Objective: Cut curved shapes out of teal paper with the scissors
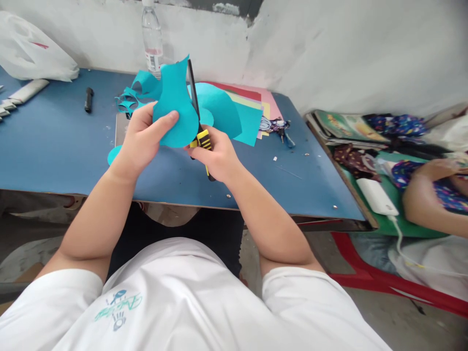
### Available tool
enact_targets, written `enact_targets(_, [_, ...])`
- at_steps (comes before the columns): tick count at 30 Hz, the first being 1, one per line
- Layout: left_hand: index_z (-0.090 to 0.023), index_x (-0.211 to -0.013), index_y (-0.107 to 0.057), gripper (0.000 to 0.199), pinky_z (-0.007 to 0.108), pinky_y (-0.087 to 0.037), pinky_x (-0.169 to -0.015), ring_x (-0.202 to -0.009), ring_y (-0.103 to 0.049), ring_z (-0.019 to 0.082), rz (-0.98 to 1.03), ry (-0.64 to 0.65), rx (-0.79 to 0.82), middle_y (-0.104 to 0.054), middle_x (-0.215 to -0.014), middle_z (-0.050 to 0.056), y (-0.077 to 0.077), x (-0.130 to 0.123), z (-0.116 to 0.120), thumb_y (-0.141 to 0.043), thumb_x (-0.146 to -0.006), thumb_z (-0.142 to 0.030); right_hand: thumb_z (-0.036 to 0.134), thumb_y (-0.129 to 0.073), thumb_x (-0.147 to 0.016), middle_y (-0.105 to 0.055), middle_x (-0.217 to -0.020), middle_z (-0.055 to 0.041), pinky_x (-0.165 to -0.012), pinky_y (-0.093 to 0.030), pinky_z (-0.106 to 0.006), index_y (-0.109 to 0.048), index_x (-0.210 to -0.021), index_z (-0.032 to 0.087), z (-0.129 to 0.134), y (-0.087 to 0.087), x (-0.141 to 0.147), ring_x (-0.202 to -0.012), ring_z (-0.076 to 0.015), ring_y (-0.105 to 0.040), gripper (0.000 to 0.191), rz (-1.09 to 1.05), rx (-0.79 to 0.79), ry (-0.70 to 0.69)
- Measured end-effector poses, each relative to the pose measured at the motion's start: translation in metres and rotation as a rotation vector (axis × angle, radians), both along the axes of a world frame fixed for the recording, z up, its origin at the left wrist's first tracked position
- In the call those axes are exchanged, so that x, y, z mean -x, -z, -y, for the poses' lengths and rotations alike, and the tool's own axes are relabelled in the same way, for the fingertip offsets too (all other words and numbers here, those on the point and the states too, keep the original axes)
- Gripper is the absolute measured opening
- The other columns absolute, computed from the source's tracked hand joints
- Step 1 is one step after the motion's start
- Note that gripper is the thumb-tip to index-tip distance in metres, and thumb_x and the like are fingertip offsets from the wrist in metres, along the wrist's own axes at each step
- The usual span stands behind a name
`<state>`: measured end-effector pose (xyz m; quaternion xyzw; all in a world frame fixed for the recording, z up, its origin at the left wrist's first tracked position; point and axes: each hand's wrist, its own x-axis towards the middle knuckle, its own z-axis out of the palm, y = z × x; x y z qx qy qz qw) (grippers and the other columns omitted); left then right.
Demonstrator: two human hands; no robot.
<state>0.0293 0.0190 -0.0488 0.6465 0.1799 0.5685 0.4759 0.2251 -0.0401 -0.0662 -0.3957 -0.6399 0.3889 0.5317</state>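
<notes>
Between thumb and fingers, my left hand (pixel 141 139) grips a sheet of turquoise paper (pixel 175 92) with a rounded lower edge and a pointed top corner. My right hand (pixel 219 153) is closed around the yellow-and-black handles of a pair of scissors (pixel 201 139). The dark blades point up along the right edge of the paper. Behind the hands lie more turquoise sheets (pixel 223 109), one with a curved outline. Turquoise offcuts (pixel 133 97) with cut-out holes sit at the back left. A rounded turquoise piece (pixel 114 155) rests partly hidden behind my left wrist.
A water bottle (pixel 151 39) stands against the wall. On the blue table (pixel 278 180) are a black marker (pixel 88 100), a stack of coloured paper (pixel 268 105) and a white plastic bag (pixel 34 46). To the right, another person's arm (pixel 424 195) rests near a white power bank (pixel 377 196).
</notes>
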Motion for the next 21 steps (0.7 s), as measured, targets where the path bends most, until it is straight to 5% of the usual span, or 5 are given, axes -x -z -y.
enact_targets(13, [-0.022, -0.081, -0.071, 0.05, 0.033, -0.05, -0.063, -0.069, -0.057, 0.015, -0.081, -0.042, -0.051, -0.061, -0.074, 0.0, 0.0, 0.002, -0.005, -0.093, -0.097, -0.064, 0.04, -0.081, -0.081, -0.08, -0.101, -0.0044, -0.088, -0.063, -0.042, -0.071, -0.107, 0.024, 0.001, -0.002, -0.002, -0.095, -0.0252, -0.074, 0.032, 0.018, -0.006, -0.021])
enact_targets(21, [-0.026, -0.076, -0.076, 0.051, 0.036, -0.062, -0.07, -0.072, -0.067, 0.02, -0.158, -0.098, -0.118, -0.068, -0.075, 0.002, -0.008, -0.002, 0.001, -0.09, -0.095, -0.072, 0.042, -0.083, -0.08, -0.078, -0.097, -0.0035, -0.087, -0.061, -0.042, -0.07, -0.102, 0.024, 0.003, -0.007, -0.003, -0.092, -0.0249, -0.072, 0.032, 0.067, 0.057, -0.031])
